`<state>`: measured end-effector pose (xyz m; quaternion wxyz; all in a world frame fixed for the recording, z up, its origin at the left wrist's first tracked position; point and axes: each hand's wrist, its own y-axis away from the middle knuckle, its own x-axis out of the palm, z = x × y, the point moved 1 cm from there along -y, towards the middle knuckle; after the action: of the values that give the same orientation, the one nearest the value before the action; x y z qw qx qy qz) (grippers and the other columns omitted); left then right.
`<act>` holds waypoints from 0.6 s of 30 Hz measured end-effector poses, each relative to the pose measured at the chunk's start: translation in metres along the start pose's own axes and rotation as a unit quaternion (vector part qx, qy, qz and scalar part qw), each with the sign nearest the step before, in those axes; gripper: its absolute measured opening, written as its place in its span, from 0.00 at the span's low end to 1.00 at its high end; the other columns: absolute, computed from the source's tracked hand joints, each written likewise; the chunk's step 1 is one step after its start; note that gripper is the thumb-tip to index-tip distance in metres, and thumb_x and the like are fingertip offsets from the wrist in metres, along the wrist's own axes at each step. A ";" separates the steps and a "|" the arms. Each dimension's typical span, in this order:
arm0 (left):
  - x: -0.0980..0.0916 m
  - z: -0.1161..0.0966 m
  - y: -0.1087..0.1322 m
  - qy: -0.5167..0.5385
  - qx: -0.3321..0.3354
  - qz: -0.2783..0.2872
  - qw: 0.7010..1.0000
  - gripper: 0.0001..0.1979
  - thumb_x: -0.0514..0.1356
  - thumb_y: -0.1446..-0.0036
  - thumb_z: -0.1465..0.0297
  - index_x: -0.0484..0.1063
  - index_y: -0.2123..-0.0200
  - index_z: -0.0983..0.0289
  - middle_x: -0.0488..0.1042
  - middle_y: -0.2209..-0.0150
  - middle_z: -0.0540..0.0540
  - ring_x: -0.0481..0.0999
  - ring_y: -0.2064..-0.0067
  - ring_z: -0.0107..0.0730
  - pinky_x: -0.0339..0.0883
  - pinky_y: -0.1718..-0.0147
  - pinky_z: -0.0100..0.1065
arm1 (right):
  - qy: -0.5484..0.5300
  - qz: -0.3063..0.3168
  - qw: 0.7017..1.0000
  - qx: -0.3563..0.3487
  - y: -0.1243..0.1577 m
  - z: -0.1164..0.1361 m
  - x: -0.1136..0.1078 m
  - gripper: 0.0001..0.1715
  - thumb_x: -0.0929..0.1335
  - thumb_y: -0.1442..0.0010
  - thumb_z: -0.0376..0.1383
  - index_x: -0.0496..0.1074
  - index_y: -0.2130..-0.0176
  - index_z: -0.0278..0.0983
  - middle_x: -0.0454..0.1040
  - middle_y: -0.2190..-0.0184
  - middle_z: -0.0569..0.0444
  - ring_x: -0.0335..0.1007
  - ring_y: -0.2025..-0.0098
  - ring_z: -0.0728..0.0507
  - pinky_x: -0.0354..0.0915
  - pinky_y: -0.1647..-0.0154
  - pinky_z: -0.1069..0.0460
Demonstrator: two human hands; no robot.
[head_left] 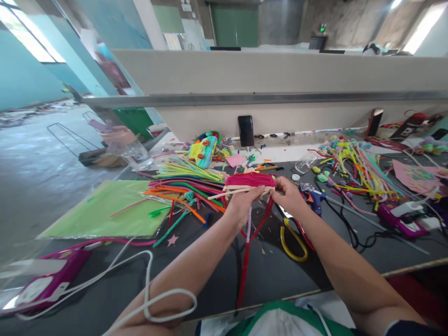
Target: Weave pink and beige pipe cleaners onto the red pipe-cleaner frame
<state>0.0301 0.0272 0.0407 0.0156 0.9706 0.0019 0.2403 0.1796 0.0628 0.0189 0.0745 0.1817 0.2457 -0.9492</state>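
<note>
A red and cream piece made of fuzzy stems [250, 180] is held up over the middle of the table. My left hand [241, 205] grips its lower cream edge, fingers closed, and a loose cream stem [224, 193] sticks out to the left there. At the right end, my right hand [287, 193] pinches the same piece between thumb and fingers. Red stems [246, 270] and a short pale lilac one hang below it toward the table's front edge. Parts of the piece are hidden behind my fingers.
Left lie colored stems [192, 172] and a green sheet [105, 210]. A phone [245, 130] leans at the back. Yellow-handled scissors [294, 242], a blue glue gun [316, 200] and black cables are at the right. Purple power strips [402, 219] and white cords [149, 270] flank the work area.
</note>
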 end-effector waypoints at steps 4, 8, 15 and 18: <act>0.002 -0.002 0.001 0.005 -0.003 -0.011 1.000 0.11 0.71 0.60 0.68 0.77 0.75 0.69 0.77 0.76 0.54 0.73 0.75 0.28 0.66 0.71 0.31 | 0.038 -0.008 0.999 -0.006 0.001 0.007 -0.001 0.04 0.64 0.49 0.35 0.63 0.68 0.37 0.66 0.74 0.58 0.62 0.72 0.49 0.58 0.69 0.54; -0.001 0.003 -0.002 -0.008 0.021 -0.025 0.999 0.10 0.71 0.62 0.69 0.76 0.78 0.68 0.75 0.78 0.51 0.71 0.75 0.25 0.64 0.72 0.29 | 0.117 -0.055 0.992 -0.008 0.003 0.020 0.002 0.04 0.64 0.53 0.32 0.62 0.72 0.37 0.65 0.76 0.58 0.60 0.73 0.49 0.56 0.70 0.53; -0.008 0.007 -0.008 -0.019 0.006 -0.040 0.999 0.11 0.71 0.61 0.68 0.74 0.79 0.69 0.71 0.81 0.50 0.67 0.78 0.22 0.60 0.78 0.26 | -0.026 -0.038 0.998 0.045 0.004 0.016 0.005 0.06 0.66 0.52 0.34 0.63 0.71 0.38 0.64 0.76 0.59 0.59 0.73 0.49 0.56 0.70 0.53; -0.008 0.004 -0.008 -0.005 -0.024 -0.030 0.999 0.11 0.70 0.61 0.67 0.75 0.78 0.70 0.74 0.79 0.53 0.70 0.77 0.25 0.62 0.77 0.27 | -0.237 0.048 0.965 0.099 0.002 0.010 0.004 0.10 0.69 0.49 0.39 0.65 0.67 0.37 0.67 0.74 0.58 0.62 0.72 0.49 0.59 0.69 0.54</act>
<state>0.0254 0.0351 0.0333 0.0458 0.9706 0.0255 0.2349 0.1738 0.0559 0.0247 0.1577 -0.0307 0.1166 -0.9801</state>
